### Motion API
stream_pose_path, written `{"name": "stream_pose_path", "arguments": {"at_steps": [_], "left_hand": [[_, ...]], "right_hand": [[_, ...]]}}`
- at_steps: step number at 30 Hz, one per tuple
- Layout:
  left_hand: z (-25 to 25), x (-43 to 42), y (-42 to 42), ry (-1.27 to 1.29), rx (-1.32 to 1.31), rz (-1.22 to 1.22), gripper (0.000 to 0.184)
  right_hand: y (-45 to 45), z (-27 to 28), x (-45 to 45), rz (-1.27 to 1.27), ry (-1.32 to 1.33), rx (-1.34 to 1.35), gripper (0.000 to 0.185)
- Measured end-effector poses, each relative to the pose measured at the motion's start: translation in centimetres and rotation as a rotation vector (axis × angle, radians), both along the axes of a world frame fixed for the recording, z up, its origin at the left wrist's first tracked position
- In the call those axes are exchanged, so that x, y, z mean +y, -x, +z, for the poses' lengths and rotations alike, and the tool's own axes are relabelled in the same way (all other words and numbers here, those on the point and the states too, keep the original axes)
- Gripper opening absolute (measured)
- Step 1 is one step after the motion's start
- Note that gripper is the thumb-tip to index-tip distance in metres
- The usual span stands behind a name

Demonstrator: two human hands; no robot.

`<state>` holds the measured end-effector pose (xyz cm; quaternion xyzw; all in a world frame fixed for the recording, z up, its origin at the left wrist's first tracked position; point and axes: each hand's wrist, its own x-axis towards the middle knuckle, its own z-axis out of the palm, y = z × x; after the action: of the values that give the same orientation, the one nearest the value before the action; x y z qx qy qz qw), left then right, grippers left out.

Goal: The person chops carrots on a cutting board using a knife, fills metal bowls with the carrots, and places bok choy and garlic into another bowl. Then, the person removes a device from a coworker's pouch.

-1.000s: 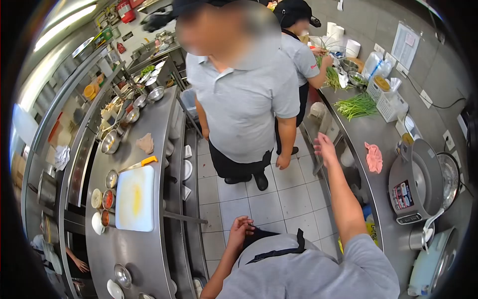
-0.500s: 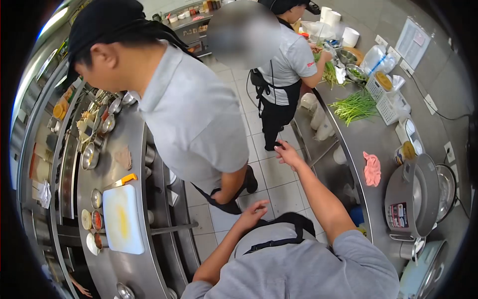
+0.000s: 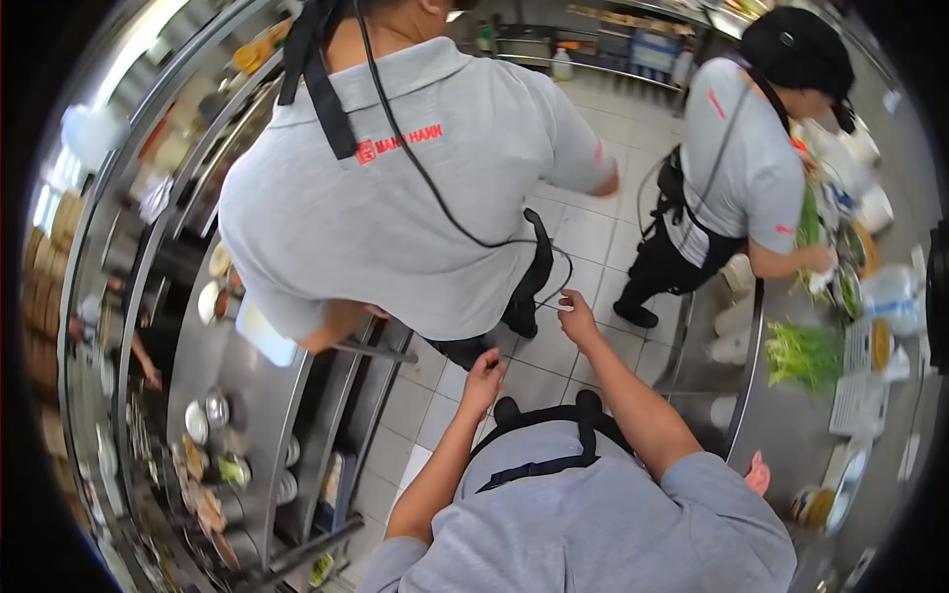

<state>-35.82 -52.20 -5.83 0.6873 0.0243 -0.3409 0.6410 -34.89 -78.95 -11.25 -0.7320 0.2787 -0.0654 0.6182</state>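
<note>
Both my hands hang in front of my apron (image 3: 539, 472), over the tiled aisle. My left hand (image 3: 483, 382) has loosely curled fingers with a small gap at the tips, and I see nothing held in it. It is close behind the dark trousers of the nearer co-worker. My right hand (image 3: 577, 318) is held forward, thumb and fingers apart, with nothing visible in it. A black cable (image 3: 570, 269) loops down from that co-worker's back and ends its curve just beyond my right fingertips; no contact shows.
A co-worker in a grey shirt (image 3: 395, 208) blocks the aisle ahead. Another person (image 3: 741, 148) works at the right counter (image 3: 756, 435), beside green stalks (image 3: 803, 358) and a white basket (image 3: 858, 400). The left steel counter (image 3: 252, 395) carries bowls and a cutting board (image 3: 265, 336).
My view has swung left. The nearer co-worker has turned their back to me and stands further into the aisle. My left hand has come up and forward, its fingers more curled.
</note>
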Motion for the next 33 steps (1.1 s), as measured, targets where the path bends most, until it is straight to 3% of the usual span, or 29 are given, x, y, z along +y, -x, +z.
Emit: {"name": "stream_pose_path", "arguments": {"at_steps": [4,6,8,10,12,14,16,17,19,21,23,27,30,33], "left_hand": [[-0.5,-3.0,-1.7,-0.074,-0.153,0.248,0.041],[-2.4,-4.4,-2.2,-0.067,-0.297,0.442,0.037],[-2.4,-4.7,-2.3,-0.099,-0.284,0.546,0.036],[-3.1,-4.3,-2.2,-0.104,-0.333,0.650,0.033],[-2.2,-4.4,-1.6,-0.038,-0.215,0.781,0.028],[-3.5,-3.6,-0.8,-0.112,-0.331,0.853,0.023],[-5.0,-2.2,0.3,-0.244,-0.207,0.809,0.022],[-5.4,-2.4,1.2,-0.243,-0.199,0.809,0.022],[-5.9,-3.4,1.7,-0.260,-0.161,0.440,0.017],[-6.9,-5.3,0.9,-0.238,-0.226,0.389,0.020],[-7.0,-7.0,-0.2,-0.269,-0.680,0.439,0.031],[-2.3,-7.8,-2.0,-0.341,-0.603,0.311,0.046],[-1.3,-7.7,-2.7,-0.375,-0.761,0.299,0.055],[-1.2,-7.6,-1.7,-0.450,-0.823,0.273,0.055]], "right_hand": [[-2.0,1.1,-1.1,0.269,0.272,-0.194,0.033],[-2.9,1.4,-0.6,0.481,0.164,-0.119,0.026],[-3.3,2.1,1.0,0.704,0.095,-0.056,0.013],[-3.8,1.9,2.8,0.708,0.077,-0.070,0.017],[-3.6,1.6,2.9,0.700,0.062,-0.081,0.022],[-3.8,2.6,3.0,0.571,0.167,-0.169,0.036],[-4.6,0.7,2.9,0.480,0.242,-0.229,0.046],[-5.8,-3.1,2.2,0.400,0.460,-0.410,0.046],[-7.9,-3.8,1.6,0.329,0.693,-0.602,0.047],[-9.3,-4.1,1.4,0.443,0.622,-0.541,0.042],[-9.1,-3.2,1.7,0.550,0.543,-0.455,0.042],[-9.3,1.1,3.0,0.611,0.506,-0.217,0.040],[-9.6,1.8,2.7,0.651,0.349,-0.056,0.033],[-8.2,2.8,2.1,0.586,0.243,-0.101,0.026]]}}
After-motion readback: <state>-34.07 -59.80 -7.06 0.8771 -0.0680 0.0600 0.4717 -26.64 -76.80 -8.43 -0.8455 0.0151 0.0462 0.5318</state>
